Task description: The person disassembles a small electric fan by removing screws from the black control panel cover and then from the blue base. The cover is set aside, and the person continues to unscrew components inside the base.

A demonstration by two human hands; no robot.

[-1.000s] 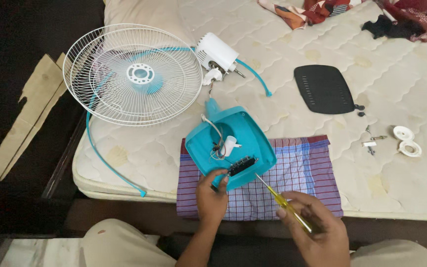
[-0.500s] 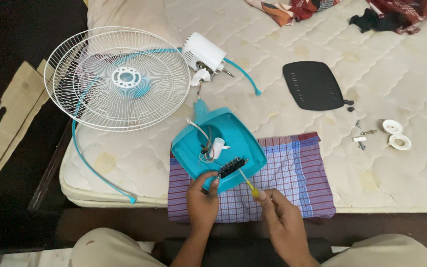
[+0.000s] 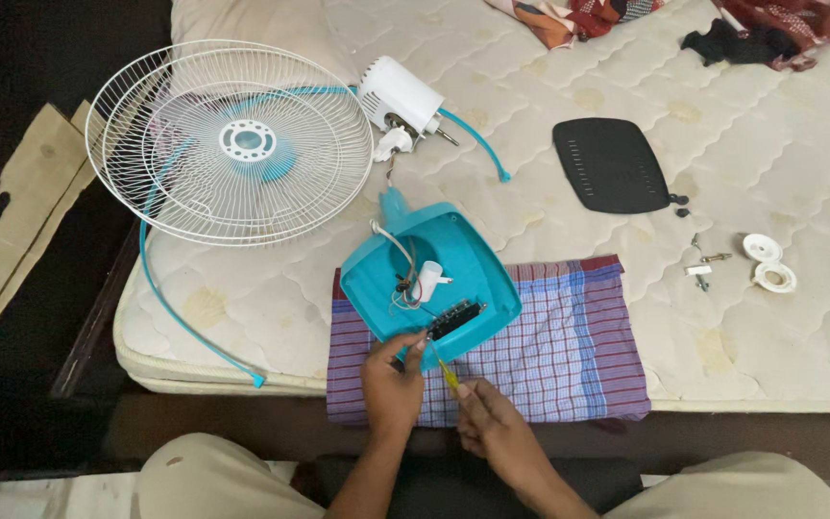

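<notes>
Head view: screwdriver [image 3: 448, 374] mostly behind hands [image 3: 439, 404].

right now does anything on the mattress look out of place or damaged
Yes. The teal fan base lies open with loose wires showing, while the left hand steadies it and the right hand holds a yellow screwdriver. Its black cover lies apart, with small screws scattered nearby.
</notes>
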